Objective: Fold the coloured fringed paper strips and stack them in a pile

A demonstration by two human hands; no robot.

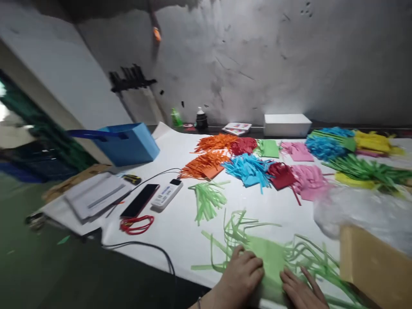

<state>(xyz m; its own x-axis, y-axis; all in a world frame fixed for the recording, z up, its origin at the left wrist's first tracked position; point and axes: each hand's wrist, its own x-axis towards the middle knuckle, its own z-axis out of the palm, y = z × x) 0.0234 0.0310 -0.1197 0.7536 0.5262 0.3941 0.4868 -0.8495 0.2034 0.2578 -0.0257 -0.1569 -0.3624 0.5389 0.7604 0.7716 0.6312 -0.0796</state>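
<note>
A light green tissue-like paper sheet with fringed sides is lying at the near edge of the white-covered tabletop, directly between the person's two bare hands. Its plain middle band is running away from the person, from the near edge toward the far one, while its cut strips are fanning out crosswise: one set toward the tabletop's left end, the other toward its right end.

The left hand is resting on the band's left margin, its fingers curling and lying close together; whether they are pinching the paper or only pressing it down, I cannot tell. The right hand is touching the band's right margin with its fingers stretched out and a little spread, not closing around anything; its lower part is falling outside the view. Both hands are thus in contact with the sheet, the left one lying slightly farther in from the near edge.

A tan cardboard box is standing beside the right-hand strips, toward the tabletop's near right corner, leaving less room on that side. A smaller light green bundle of paper strips is lying apart from the hands, beyond the left-hand strips and nearer the tabletop's middle.
</note>
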